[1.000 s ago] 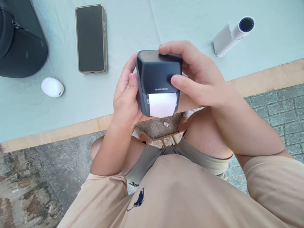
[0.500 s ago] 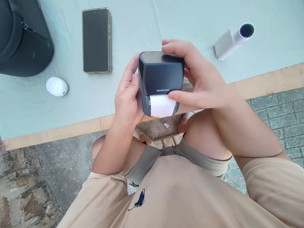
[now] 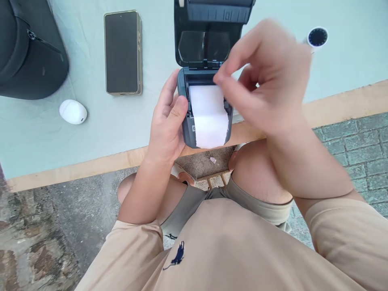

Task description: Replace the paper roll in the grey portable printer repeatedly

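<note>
My left hand [image 3: 166, 121] grips the left side of a small dark grey label printer [image 3: 186, 133] held over the table's front edge. The printer's lid [image 3: 209, 36] stands swung open, pointing away from me. A white paper roll [image 3: 209, 115] lies in the open bay, its loose end hanging over the front. My right hand [image 3: 266, 85] hovers blurred just above and to the right of the bay, thumb and forefinger close together near the paper's upper right corner. I cannot tell whether those fingers touch the paper.
A pale green cloth covers the table [image 3: 121, 129]. On it lie a dark phone [image 3: 123, 52], a white oval case [image 3: 73, 111], a black bag [image 3: 27, 48] at far left and a white cylinder with a dark end [image 3: 317, 37] at right. My knees sit below the edge.
The printer's lid, shut half a second ago, has swung open and bared the paper roll. My right hand has come off the lid and risen above the open bay.
</note>
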A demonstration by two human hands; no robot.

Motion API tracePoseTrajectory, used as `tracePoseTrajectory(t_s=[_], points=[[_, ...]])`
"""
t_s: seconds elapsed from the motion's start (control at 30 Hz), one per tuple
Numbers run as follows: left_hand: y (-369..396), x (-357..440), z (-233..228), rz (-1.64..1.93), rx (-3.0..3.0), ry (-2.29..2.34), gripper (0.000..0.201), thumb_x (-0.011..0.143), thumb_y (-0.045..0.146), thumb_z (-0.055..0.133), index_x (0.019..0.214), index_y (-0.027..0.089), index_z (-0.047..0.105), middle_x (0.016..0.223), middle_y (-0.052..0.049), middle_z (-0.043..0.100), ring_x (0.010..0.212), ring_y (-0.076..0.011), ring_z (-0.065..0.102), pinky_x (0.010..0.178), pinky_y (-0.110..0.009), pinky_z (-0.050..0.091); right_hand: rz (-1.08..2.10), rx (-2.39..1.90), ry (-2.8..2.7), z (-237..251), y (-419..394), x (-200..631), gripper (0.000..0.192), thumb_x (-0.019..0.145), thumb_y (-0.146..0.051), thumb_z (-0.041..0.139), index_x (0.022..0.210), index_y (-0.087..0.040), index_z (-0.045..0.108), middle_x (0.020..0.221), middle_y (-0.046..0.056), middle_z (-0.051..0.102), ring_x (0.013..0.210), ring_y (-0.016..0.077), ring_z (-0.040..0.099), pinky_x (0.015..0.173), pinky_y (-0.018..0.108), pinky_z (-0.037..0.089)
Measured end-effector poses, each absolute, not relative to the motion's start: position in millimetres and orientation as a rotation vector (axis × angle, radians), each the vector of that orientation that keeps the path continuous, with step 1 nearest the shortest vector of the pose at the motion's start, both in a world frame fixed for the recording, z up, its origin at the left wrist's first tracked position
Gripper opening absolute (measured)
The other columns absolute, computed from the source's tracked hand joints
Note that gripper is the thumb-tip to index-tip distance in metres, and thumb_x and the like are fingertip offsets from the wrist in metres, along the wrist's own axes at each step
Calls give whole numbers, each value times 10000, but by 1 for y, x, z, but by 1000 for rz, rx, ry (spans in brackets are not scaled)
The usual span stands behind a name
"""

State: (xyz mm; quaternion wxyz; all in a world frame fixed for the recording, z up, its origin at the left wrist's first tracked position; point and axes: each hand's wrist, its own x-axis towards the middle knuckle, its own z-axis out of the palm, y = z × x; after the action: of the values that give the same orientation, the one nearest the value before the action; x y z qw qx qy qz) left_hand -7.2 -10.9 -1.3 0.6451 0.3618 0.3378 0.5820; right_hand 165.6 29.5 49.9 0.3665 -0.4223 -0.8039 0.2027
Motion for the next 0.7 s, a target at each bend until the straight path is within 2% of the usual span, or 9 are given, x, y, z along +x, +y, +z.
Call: tracePoseTrajectory(t_s=[0.07,0.17,0.23,0.33,0.47,0.57,0.63,0.7], points=[[-11,-8,-2,1321,838,774,392,891,412,649,1261,302,574,1330,15,644,1533,-270,257,1273,-463,327,424,-1088,-2277,49,32,166,87,854,-240,556,889,-211,631,795,-19,630,641,97,506,552,277,307],[-10,-9,-5,1289,901,756,436,867,466,672,1266,314,579,1328,17,644,1530,-271,264,1266,-446,342,303,-1254,-2487,53,32,166,227,802,-304,591,1017,-260,648,739,9,614,593,126,434,543,284,221],[-11,-10,-6,1255,944,755,454,865,498,665,1271,315,579,1326,15,644,1529,-271,271,1253,-443,357,199,-1350,-2608,57,30,165,307,790,-359,603,1086,-279,629,719,20,595,543,113,356,528,270,164],[-12,-9,-6,1243,956,781,440,891,480,634,1281,283,581,1330,-5,644,1532,-274,262,1244,-430,364,166,-1391,-2630,61,27,167,274,784,-351,599,1048,-281,631,665,17,549,503,91,280,523,265,128],[-15,-8,-5,1242,937,829,438,890,495,629,1276,291,589,1312,-6,649,1500,-277,340,1214,-407,395,563,-1219,-2432,66,20,175,279,762,-252,621,1040,-279,620,815,-26,654,558,93,431,521,276,261],[-14,-7,-7,1285,893,873,405,900,496,614,1257,306,596,1320,13,640,1428,-251,458,1179,-391,434,878,-1063,-2024,71,19,186,271,766,-274,687,1033,-264,638,1031,-18,678,744,117,590,486,264,299],[-12,-7,-8,1324,875,889,416,890,497,627,1254,297,596,1336,5,628,1366,-241,527,1133,-376,473,1038,-1012,-1637,70,25,193,276,735,-346,718,985,-257,645,1037,-5,667,743,125,598,446,258,277],[-10,-6,-8,1326,851,895,457,873,500,646,1270,281,583,1331,-27,627,1297,-254,586,1073,-391,513,1212,-1039,-1341,64,33,200,368,679,-474,706,959,-249,627,958,14,659,589,112,529,400,264,250]])
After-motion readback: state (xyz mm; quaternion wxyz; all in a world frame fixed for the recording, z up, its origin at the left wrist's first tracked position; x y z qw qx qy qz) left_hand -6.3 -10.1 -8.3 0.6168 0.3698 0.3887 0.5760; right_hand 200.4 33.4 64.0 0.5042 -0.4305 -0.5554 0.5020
